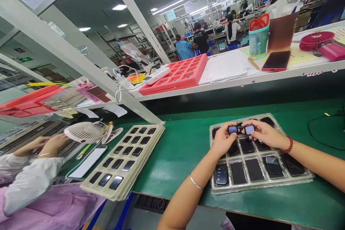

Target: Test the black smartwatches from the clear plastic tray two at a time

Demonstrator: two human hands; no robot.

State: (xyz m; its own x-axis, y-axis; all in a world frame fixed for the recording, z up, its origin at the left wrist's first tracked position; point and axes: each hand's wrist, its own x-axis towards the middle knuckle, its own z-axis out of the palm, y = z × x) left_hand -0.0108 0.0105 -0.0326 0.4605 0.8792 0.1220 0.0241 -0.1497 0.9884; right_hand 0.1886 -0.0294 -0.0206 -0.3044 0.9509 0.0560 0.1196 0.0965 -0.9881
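My left hand (223, 139) is closed on a small dark watch body (232, 129) with a glowing screen. My right hand (262, 132), with a red bead bracelet at the wrist, pinches a second watch body (249, 129) beside it. Both hands hover over the far part of a clear plastic tray (262, 184) on the green bench (183, 147). The tray's pockets hold several more dark watch bodies, such as one at the front left (221, 175) and another (273, 165).
A stack of beige trays (124, 160) with dark watch bodies lies to the left. Beside it are a white fan (84, 132) and a co-worker's hands (51, 143) in white sleeves. A shelf above holds a red foam tray (178, 75), papers and a phone (276, 60).
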